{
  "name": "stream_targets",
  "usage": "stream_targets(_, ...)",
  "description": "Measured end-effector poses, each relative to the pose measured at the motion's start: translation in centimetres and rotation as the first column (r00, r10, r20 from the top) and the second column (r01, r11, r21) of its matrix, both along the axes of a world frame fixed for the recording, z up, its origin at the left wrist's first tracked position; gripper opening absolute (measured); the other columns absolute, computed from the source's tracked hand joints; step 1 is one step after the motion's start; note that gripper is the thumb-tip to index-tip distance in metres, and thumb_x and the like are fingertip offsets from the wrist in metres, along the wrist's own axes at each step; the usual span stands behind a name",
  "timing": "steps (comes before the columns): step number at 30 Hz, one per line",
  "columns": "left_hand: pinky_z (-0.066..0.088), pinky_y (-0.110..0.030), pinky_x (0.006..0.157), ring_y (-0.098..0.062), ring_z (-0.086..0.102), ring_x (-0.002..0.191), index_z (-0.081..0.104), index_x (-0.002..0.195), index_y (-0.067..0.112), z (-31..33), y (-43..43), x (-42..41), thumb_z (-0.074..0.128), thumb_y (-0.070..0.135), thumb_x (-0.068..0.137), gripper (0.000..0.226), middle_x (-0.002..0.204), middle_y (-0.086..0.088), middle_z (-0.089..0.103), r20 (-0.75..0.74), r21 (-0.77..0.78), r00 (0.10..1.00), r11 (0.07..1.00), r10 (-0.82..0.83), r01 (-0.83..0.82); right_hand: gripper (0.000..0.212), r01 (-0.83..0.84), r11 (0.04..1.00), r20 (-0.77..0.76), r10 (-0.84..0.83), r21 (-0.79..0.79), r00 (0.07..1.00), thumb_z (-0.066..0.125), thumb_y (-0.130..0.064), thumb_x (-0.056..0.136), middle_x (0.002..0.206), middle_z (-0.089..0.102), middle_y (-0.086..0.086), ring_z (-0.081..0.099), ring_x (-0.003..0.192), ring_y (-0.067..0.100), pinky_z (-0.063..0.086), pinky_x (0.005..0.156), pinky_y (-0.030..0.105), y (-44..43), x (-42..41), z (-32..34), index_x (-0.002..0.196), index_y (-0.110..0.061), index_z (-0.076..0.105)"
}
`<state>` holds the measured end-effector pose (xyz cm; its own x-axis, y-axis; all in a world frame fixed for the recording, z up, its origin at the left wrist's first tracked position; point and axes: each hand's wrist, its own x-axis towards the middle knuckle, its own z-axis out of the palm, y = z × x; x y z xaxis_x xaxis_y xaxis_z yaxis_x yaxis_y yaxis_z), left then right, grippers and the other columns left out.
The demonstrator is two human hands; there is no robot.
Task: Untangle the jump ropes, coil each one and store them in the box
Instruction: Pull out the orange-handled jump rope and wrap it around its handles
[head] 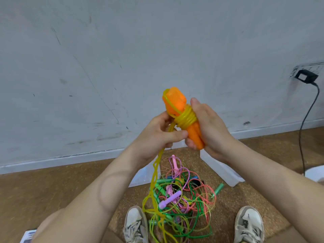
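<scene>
My right hand [208, 130] clamps orange handles [175, 102]; left hand [156, 139] pinches yellow cord [185, 118]. Keep cord taut, lay turns side by side, tuck the end

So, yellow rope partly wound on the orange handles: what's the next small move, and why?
Probably another wrap: the left hand pinches the yellow rope beside the orange handles held by the right hand, and loose rope hangs down into the tangle below.
</scene>
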<state>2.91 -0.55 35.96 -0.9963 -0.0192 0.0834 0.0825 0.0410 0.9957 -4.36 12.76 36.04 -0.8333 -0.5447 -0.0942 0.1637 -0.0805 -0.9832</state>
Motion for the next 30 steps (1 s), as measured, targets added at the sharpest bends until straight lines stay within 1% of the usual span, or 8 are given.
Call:
stream_targets(6, 0.038, -0.014, 0.045, -0.003, 0.051, 0.048, 0.060, 0.111, 0.009, 0.2, 1.8, -0.2, 0.059, 0.011, 0.091, 0.020, 0.070, 0.012, 0.066, -0.018, -0.003, 0.978, 0.979, 0.206, -0.206, 0.056, 0.039, 0.996, 0.310, -0.013, -0.079, 0.951, 0.031, -0.052, 0.100, 0.063, 0.058, 0.017, 0.051, 0.039, 0.025, 0.040, 0.041, 0.025, -1.3, 0.8, 0.0, 0.084, -0.006, 0.059)
stream_targets(9, 0.056, -0.027, 0.073, -0.007, 0.067, 0.081, 0.061, 0.120, 0.013, 0.0, 1.6, -1.1, 0.073, 0.018, 0.082, 0.040, 0.101, 0.005, 0.071, -0.045, -0.082, 0.940, 0.937, 0.337, -0.340, 0.043, 0.260, 0.947, -0.095, -0.246, 0.188, 0.965, 0.029, -0.040, 0.103, 0.086, 0.066, 0.011, 0.065, 0.079, 0.030, 0.054, 0.070, 0.044, -2.0, -0.6, -1.1, 0.090, -0.011, 0.059)
stream_targets(11, 0.052, -0.026, 0.074, -0.005, 0.063, 0.073, 0.064, 0.110, 0.027, 0.1, 0.6, -1.4, 0.078, 0.027, 0.078, 0.035, 0.082, 0.017, 0.069, -0.171, -0.276, 0.915, 0.874, 0.365, -0.400, 0.032, 0.288, 0.916, -0.304, -0.200, 0.280, 0.931, 0.033, -0.038, 0.100, 0.093, 0.060, 0.004, 0.060, 0.090, 0.025, 0.051, 0.080, 0.042, -1.9, -1.7, -1.2, 0.103, -0.015, 0.054)
stream_targets(14, 0.032, -0.020, 0.053, -0.004, 0.042, 0.052, 0.060, 0.099, 0.030, 0.6, -1.3, -1.4, 0.075, 0.033, 0.078, 0.026, 0.055, 0.016, 0.048, -0.339, -0.654, 0.901, 0.621, 0.271, -0.433, 0.021, -0.036, 0.993, -0.005, 0.037, 0.112, 0.999, 0.042, -0.027, 0.096, 0.094, 0.063, 0.010, 0.065, 0.076, 0.024, 0.053, 0.062, 0.033, -0.4, -3.2, 0.4, 0.108, -0.017, 0.057)
stream_targets(17, 0.037, -0.023, 0.061, -0.006, 0.053, 0.071, 0.058, 0.112, 0.019, 0.7, -2.6, -1.3, 0.071, 0.035, 0.080, 0.038, 0.078, 0.013, 0.055, -0.389, -0.834, 0.917, 0.390, 0.086, -0.390, 0.037, -0.363, 0.929, 0.271, 0.369, -0.075, 0.889, 0.045, -0.029, 0.087, 0.110, 0.066, 0.019, 0.067, 0.098, 0.038, 0.057, 0.072, 0.044, 1.8, -4.7, 1.7, 0.116, -0.012, 0.060)
stream_targets(22, 0.049, -0.040, 0.083, -0.030, 0.058, 0.103, 0.049, 0.133, 0.012, -1.1, -2.2, -1.3, 0.067, 0.020, 0.082, 0.054, 0.112, -0.008, 0.061, -0.260, -0.957, 0.950, 0.175, -0.172, -0.230, 0.061, -0.522, 0.828, 0.293, 0.457, 0.205, 0.840, 0.064, -0.046, 0.075, 0.113, 0.068, 0.020, 0.068, 0.094, 0.040, 0.060, 0.069, 0.046, 1.8, -3.7, 0.7, 0.123, -0.009, 0.056)
stream_targets(26, 0.048, -0.036, 0.087, -0.032, 0.060, 0.103, 0.051, 0.133, 0.007, -1.7, -2.9, -1.7, 0.054, -0.003, 0.074, 0.060, 0.125, -0.010, 0.060, -0.416, -0.895, 0.901, 0.231, -0.125, -0.381, 0.041, -0.316, 0.947, 0.238, 0.296, 0.050, 0.925, 0.069, -0.027, 0.082, 0.099, 0.072, 0.019, 0.069, 0.080, 0.036, 0.059, 0.060, 0.035, -0.5, -1.7, -0.8, 0.118, -0.012, 0.060)
stream_targets(30, 0.048, -0.016, 0.075, -0.009, 0.057, 0.078, 0.060, 0.124, 0.009, -1.1, -1.8, -1.4, 0.059, 0.002, 0.077, 0.048, 0.119, -0.005, 0.063, -0.571, -0.621, 0.802, 0.548, 0.174, -0.560, 0.029, 0.001, 0.965, 0.292, 0.078, -0.261, 0.953, 0.058, -0.003, 0.090, 0.095, 0.069, 0.019, 0.068, 0.079, 0.036, 0.053, 0.060, 0.034, -1.4, -2.0, -1.1, 0.117, -0.009, 0.061)
